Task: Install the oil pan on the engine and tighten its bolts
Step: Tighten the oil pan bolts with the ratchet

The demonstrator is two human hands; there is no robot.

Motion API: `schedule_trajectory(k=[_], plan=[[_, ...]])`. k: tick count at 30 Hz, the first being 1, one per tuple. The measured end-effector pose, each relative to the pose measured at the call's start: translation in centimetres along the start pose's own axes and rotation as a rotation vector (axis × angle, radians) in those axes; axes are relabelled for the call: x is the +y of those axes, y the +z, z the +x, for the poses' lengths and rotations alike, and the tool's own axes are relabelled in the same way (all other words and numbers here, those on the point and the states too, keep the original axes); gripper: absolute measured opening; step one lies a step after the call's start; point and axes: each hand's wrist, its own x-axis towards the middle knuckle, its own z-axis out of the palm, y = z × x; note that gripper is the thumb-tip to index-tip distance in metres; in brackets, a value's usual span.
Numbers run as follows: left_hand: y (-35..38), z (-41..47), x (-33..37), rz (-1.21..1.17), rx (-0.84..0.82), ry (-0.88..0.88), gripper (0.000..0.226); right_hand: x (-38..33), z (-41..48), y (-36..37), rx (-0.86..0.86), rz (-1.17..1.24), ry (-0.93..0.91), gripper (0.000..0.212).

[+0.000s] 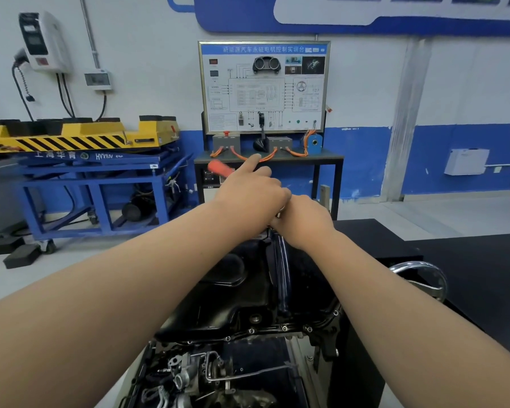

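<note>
The black oil pan (236,304) sits on the engine (189,375) below me. Bolts (284,328) line its near flange. Both arms reach over the pan to its far edge. My left hand (248,192) grips an orange-handled wrench (220,167), with the index finger stretched out forward. My right hand (302,220) lies just right of it, touching it, fingers curled down over the metal head end of the wrench (281,212). The far flange and the bolt under the hands are hidden.
A chrome handwheel (421,278) sticks out right of the engine, beside a black bench (468,260). Ahead stands a training board on a dark table (268,157). A blue cart with a yellow lift platform (80,136) is at the left, with foam blocks (21,256) on the floor.
</note>
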Motion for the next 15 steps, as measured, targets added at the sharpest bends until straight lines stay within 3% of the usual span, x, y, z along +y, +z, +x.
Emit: schedule_trajectory(k=[3, 6, 11, 14, 15], plan=[[0.14, 0.12, -0.14, 0.038, 0.030, 0.025, 0.033, 0.22, -0.03, -0.20, -0.018, 0.019, -0.025, 0.023], [0.30, 0.17, 0.24, -0.005, 0.041, -0.006, 0.020, 0.54, -0.34, -0.39, 0.035, 0.000, -0.032, 0.024], [0.00, 0.34, 0.59, -0.084, -0.070, -0.103, 0.025, 0.06, -0.47, -0.10, 0.042, -0.023, -0.019, 0.025], [0.42, 0.16, 0.68, -0.028, 0.022, -0.007, 0.010, 0.16, -0.38, 0.07, 0.042, 0.020, -0.017, 0.029], [0.59, 0.03, 0.65, -0.005, 0.040, 0.021, 0.016, 0.29, -0.40, 0.08, 0.033, 0.031, -0.030, 0.031]])
